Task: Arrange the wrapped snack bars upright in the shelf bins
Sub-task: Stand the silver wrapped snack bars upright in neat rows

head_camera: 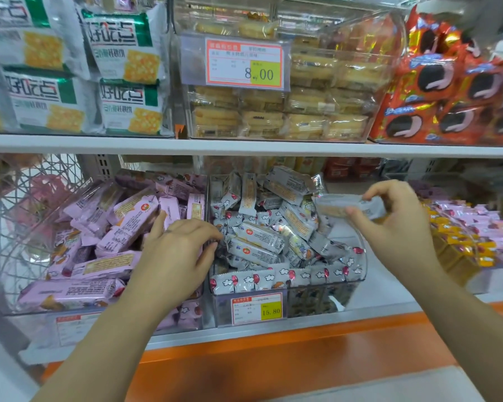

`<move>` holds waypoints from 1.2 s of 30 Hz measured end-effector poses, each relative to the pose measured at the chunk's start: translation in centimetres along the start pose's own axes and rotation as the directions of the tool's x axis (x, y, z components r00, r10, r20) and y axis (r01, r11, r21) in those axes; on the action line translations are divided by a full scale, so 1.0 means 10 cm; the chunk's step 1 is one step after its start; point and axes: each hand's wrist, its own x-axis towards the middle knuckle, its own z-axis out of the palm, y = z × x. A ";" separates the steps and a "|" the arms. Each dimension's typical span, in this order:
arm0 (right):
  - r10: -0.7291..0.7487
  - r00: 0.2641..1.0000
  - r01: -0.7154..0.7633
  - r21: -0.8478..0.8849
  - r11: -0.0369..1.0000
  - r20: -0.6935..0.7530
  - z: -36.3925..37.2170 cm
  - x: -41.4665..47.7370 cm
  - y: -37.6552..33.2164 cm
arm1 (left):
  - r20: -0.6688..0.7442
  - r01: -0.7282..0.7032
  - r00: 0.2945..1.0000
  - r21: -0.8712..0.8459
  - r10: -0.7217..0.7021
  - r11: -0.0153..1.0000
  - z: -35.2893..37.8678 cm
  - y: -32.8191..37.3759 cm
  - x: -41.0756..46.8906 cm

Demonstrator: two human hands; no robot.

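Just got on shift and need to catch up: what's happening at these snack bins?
A person is sorting snack bars. Their right hand pinches one grey wrapped bar above the middle clear bin, where a front row stands upright and the rest lie heaped. The left hand is over the neighbouring pink bars, right beside that bin.

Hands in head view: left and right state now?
Left hand: open, fingers relaxed over the purple-wrapped snack bars, holding nothing visible.
Right hand: pinching one grey foil-wrapped snack bar above the clear plastic bin.
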 end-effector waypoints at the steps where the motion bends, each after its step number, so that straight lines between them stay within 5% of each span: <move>1: 0.019 0.999 -0.018 -0.040 0.999 0.030 0.03 -0.01 0.05 | 0.001 0.001 1.000 -0.002 -0.001 1.000 0.00 0.01 0.00; 6: 0.050 0.986 -0.024 -0.162 0.987 0.158 0.12 -0.13 0.19 | 0.008 0.000 1.000 -0.002 0.000 1.000 -0.01 0.02 0.00; 21: -0.125 0.959 0.165 -0.142 0.976 0.255 0.06 -0.10 0.00 | 0.017 0.020 1.000 0.002 -0.020 1.000 -0.03 -0.02 0.00; 25: -0.146 0.840 0.180 -0.015 0.984 0.522 0.34 -0.03 -0.34 | -0.002 0.020 1.000 -0.002 -0.020 1.000 -0.03 -0.03 0.00; 30: -0.046 0.685 0.182 -0.109 0.977 0.727 0.90 0.14 -0.51 | -0.028 0.034 0.999 -0.026 -0.035 0.999 -0.08 -0.09 -0.01; 33: 0.009 0.647 0.282 -0.250 0.926 0.763 1.14 0.17 -0.51 | -0.043 0.039 0.998 -0.040 -0.040 0.998 -0.09 -0.11 -0.02; 36: 0.015 0.683 0.295 -0.294 0.909 0.730 1.23 0.17 -0.46 | -0.064 0.025 0.998 -0.048 -0.028 0.999 -0.10 -0.12 -0.02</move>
